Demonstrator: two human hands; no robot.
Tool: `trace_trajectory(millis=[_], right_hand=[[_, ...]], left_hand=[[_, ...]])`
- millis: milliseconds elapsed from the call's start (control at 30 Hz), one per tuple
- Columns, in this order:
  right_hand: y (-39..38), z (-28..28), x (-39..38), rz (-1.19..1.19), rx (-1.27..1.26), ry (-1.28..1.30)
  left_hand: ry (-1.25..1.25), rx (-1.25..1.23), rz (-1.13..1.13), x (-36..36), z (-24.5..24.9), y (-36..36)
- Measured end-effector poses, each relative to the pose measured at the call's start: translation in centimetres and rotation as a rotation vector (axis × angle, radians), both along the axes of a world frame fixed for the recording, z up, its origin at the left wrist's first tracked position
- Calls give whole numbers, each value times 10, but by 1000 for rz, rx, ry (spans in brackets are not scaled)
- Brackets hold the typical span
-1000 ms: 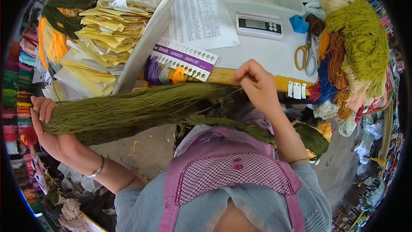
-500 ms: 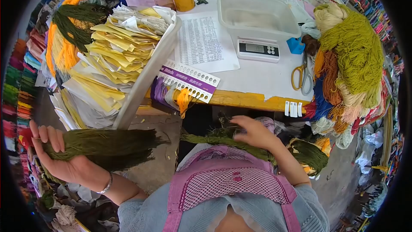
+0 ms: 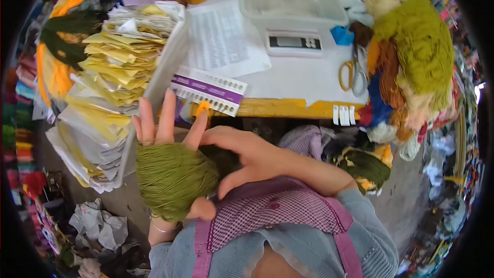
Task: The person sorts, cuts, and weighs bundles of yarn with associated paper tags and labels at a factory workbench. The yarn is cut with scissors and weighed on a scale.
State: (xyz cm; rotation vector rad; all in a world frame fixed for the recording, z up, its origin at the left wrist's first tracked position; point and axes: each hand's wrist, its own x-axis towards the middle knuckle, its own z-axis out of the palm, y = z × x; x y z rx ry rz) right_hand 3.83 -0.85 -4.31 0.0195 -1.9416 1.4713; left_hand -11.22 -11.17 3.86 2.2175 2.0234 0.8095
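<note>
A thick hank of olive-green thread (image 3: 177, 180) lies across my left hand (image 3: 162, 121). The hand is raised, its fingers sticking up behind the strands and its thumb at the lower right side of the hank. From the right, my right hand (image 3: 249, 157) reaches up against the hank, curved round its darker tail, which shows between thumb and forefinger. Its other fingertips are hidden behind the left hand and the thread. Both hands are in front of my pink checked apron (image 3: 272, 203), below the table edge.
On the table (image 3: 293, 85) are a plastic tub (image 3: 293, 0), a digital scale (image 3: 294, 44), scissors (image 3: 352, 74), printed sheets (image 3: 218, 41) and a purple-white thread card (image 3: 208, 91). Yellow-green yarn (image 3: 422, 41) is heaped at the right. A bin of paper packets (image 3: 123, 56) stands left.
My left hand has swung inward from the far left with the hank, which is now turned toward me. My right hand has moved left to meet it. The view has shifted slightly.
</note>
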Motion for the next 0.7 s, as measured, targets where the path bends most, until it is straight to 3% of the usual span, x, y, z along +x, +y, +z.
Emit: trace_trajectory(millis=[67, 100, 133, 167, 200, 333, 367, 433, 500, 567, 633, 700], right_hand=[[-3, 8, -4, 237, -117, -222], [-9, -1, -12, 285, -180, -199], [-12, 1, -11, 397, -363, -297], [-14, 6, -10, 519, -541, -388], [-14, 10, -7, 556, -645, -370], [-4, 9, -4, 561, -645, -500], [-5, 6, -6, 577, -633, -498], [-10, 1, -12, 438, -531, -423], [-12, 0, -14, 470, -443, -461], [-16, -3, -11, 246, -346, -307], [-13, -3, -8, 185, -330, -277], [-7, -9, -5, -20, 26, -289]], left_hand=[[-47, -66, -53, -4, -18, 5], [-68, -62, -98, -5, -20, 9], [-234, -89, -129, -9, -28, 9], [-243, -93, -149, -6, -38, 9], [-532, -83, -175, -3, -48, 8], [-1659, -31, -216, 5, -71, 0], [-1687, -6, -74, 10, -66, 0], [-1702, -13, -65, 10, -61, -1], [-1554, -23, -27, 5, -61, -3], [-1518, 25, 26, 7, -64, -3], [-1484, -63, -68, 2, -59, -2], [-1415, 9, -102, 5, -63, 4]])
